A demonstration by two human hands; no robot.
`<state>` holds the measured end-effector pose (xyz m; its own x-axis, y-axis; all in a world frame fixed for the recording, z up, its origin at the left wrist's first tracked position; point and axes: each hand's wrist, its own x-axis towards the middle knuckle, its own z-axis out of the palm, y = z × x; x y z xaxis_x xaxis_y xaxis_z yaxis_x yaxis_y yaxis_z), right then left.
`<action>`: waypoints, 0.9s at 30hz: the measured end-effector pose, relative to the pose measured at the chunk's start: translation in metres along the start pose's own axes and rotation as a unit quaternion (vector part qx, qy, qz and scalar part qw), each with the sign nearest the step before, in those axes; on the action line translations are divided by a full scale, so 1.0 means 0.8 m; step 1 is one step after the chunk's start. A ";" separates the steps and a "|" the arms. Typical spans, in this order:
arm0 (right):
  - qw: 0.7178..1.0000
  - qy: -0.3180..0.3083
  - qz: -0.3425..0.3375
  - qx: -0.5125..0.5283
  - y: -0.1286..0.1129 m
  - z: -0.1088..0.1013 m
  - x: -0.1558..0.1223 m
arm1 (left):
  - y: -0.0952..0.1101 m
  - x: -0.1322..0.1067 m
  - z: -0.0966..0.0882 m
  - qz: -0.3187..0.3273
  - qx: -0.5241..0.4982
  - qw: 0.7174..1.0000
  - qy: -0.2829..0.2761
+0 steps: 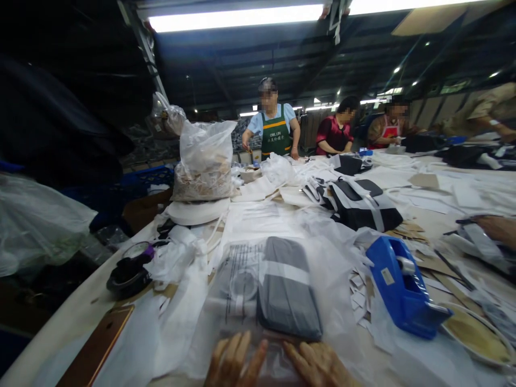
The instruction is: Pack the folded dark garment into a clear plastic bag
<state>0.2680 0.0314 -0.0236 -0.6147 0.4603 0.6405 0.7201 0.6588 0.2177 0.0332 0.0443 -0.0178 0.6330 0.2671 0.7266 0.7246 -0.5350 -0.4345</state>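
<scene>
A clear plastic bag [231, 293] with printed lines lies flat on the table in front of me. Inside it, a dark grey pouch [286, 298] with a white band across it sits on the right, beside a coiled white strap or cord [243, 285]. My left hand [234, 360] rests on the bag's near end, its fingers stretched out and apart. Close to the pouch's lower edge, my right hand [316, 364] also presses on the plastic with its index finger extended. Both hands are cut off by the lower frame edge.
A blue tape dispenser [403, 287] stands at right, beside a shallow dish [478, 333]. A phone [99, 346] and black tape rolls [128, 277] lie at left. Behind are a filled plastic sack [203, 161] and black-and-white bags [363, 204]. Several co-workers [276, 129] are across the table.
</scene>
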 end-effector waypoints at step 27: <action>0.983 -0.103 0.112 0.104 0.000 -0.040 -0.057 | 0.060 0.029 0.046 0.049 -0.076 0.996 0.019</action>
<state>0.3061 -0.0090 -0.0289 -0.5163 0.7041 0.4875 0.7766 0.6249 -0.0799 0.0925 0.0539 -0.0415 0.6860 0.1785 0.7053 0.6083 -0.6726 -0.4214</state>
